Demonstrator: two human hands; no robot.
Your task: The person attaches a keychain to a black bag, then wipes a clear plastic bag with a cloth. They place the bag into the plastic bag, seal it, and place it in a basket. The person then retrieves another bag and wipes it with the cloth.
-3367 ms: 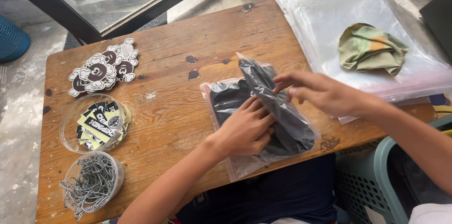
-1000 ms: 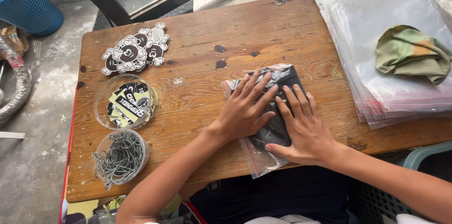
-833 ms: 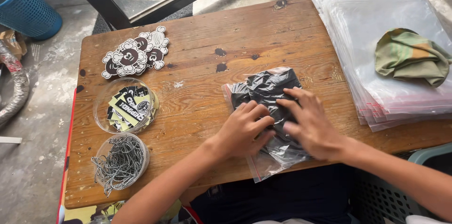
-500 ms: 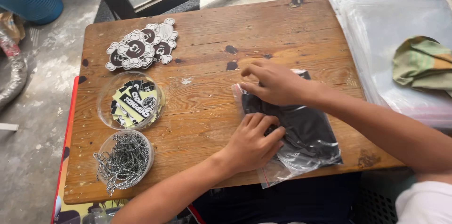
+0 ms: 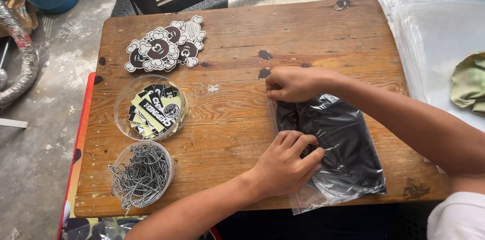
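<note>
A clear plastic bag (image 5: 331, 162) with a dark folded cloth (image 5: 338, 144) inside lies flat on the wooden table (image 5: 237, 33), at about 4 o'clock from the table's middle; its near end reaches the table's edge by the person. The left hand (image 5: 288, 164) rests on the bag's left side, at about 9 o'clock on the bag, fingers curled and pinching the plastic edge; the right hand (image 5: 293, 83) sits at the bag's far left corner, at about 11 o'clock on the bag, closed in a pinch on the plastic there. At 9 o'clock from the hands stands a round clear tub of yellow and black tags (image 5: 150, 109); just below it, at 7 o'clock, is a round clear tub of thin metal chains (image 5: 142, 174); at 11 o'clock lies a pile of flower-shaped black and white cards (image 5: 164, 45). At 2 o'clock, a stack of clear bags (image 5: 434, 33) lies past the table's right end, with a crumpled green cloth (image 5: 470, 83) on top.
</note>
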